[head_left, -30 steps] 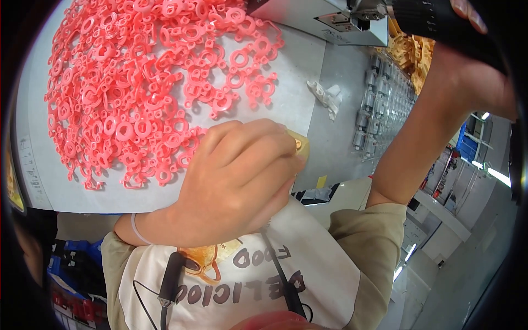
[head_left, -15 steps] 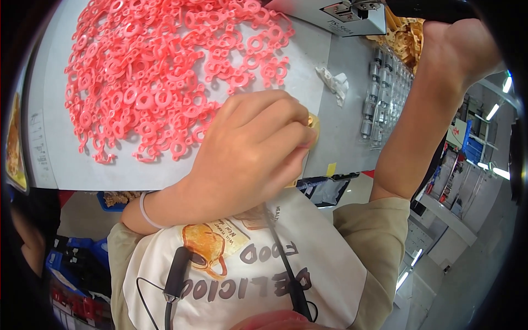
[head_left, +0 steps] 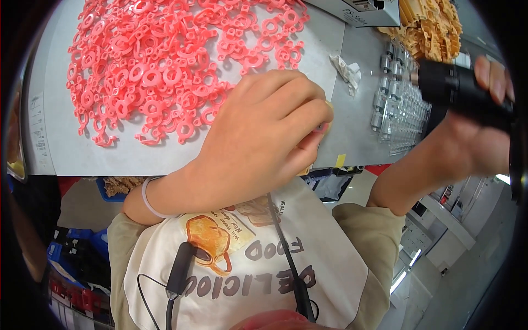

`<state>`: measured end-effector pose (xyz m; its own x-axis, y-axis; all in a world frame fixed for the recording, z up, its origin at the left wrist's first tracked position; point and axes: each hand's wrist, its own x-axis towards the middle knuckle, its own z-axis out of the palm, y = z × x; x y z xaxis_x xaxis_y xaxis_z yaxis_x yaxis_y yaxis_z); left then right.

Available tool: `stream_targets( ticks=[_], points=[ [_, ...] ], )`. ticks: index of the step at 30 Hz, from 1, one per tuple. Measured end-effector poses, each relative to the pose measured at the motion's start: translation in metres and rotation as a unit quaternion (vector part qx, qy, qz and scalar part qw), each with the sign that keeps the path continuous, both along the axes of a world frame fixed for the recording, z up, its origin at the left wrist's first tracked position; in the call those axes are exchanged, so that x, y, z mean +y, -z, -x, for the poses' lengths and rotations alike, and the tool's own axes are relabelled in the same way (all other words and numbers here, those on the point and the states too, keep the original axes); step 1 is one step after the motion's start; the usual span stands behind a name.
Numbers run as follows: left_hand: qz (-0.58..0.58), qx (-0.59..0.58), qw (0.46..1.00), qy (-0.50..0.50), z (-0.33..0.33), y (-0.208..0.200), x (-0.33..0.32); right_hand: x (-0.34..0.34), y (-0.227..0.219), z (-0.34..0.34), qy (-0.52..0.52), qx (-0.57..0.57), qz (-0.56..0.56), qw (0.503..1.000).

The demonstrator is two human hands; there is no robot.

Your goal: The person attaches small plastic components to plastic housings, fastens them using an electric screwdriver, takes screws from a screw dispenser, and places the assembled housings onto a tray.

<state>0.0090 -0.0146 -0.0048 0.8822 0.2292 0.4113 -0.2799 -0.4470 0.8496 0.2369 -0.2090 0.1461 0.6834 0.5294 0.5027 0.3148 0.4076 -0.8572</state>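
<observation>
Down we look from the head camera, and the left hand [head_left: 269, 126] is curled low at the table's near edge, fingers bent and closed around a yellow piece [head_left: 328, 130], most of it hidden beneath the knuckles; whether the fingertips meet, I cannot tell. That close grip, near the body, looks chosen to steady the piece. Over on the right, the right hand [head_left: 478, 137], partly blurred, has its fingers wrapped about a black tool [head_left: 454, 82], metal tip pointing left, held well apart from the left hand, above a clear tray [head_left: 393, 104]; the raised hold seems to leave the tip free. And there's the heap of pink ring parts [head_left: 170, 38], spread across the grey table [head_left: 352, 135], just beyond the left hand, presumably for easy reach! A white tissue [head_left: 350, 75] sits between heap and tray, orange parts [head_left: 432, 27] piled behind
</observation>
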Motion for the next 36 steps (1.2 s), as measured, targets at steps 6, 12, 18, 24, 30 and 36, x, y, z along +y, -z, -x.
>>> stream_targets(
  ticks=[6,12,18,24,30,36],
  points=[
    [-0.005,0.003,1.0,0.003,0.0,0.0,0.004,0.041,0.02,0.087,0.012,0.007,0.023,1.0],
    [-0.018,0.0,1.0,-0.001,-0.001,-0.002,0.003,0.046,0.033,0.115,0.069,-0.038,0.053,0.995],
    [-0.014,0.008,1.0,0.007,0.001,-0.001,0.005,0.05,0.039,0.127,0.084,-0.043,0.032,0.995],
    [-0.015,0.007,1.0,0.008,0.002,-0.002,0.005,0.051,0.04,0.128,0.082,-0.026,0.017,0.996],
    [-0.009,0.009,1.0,0.008,0.001,-0.002,0.004,0.05,0.037,0.127,0.073,-0.042,0.064,0.994],
    [-0.003,0.012,1.0,0.011,0.0,-0.001,0.004,0.035,0.027,0.117,0.0,-0.02,0.133,0.991]
  ],
)
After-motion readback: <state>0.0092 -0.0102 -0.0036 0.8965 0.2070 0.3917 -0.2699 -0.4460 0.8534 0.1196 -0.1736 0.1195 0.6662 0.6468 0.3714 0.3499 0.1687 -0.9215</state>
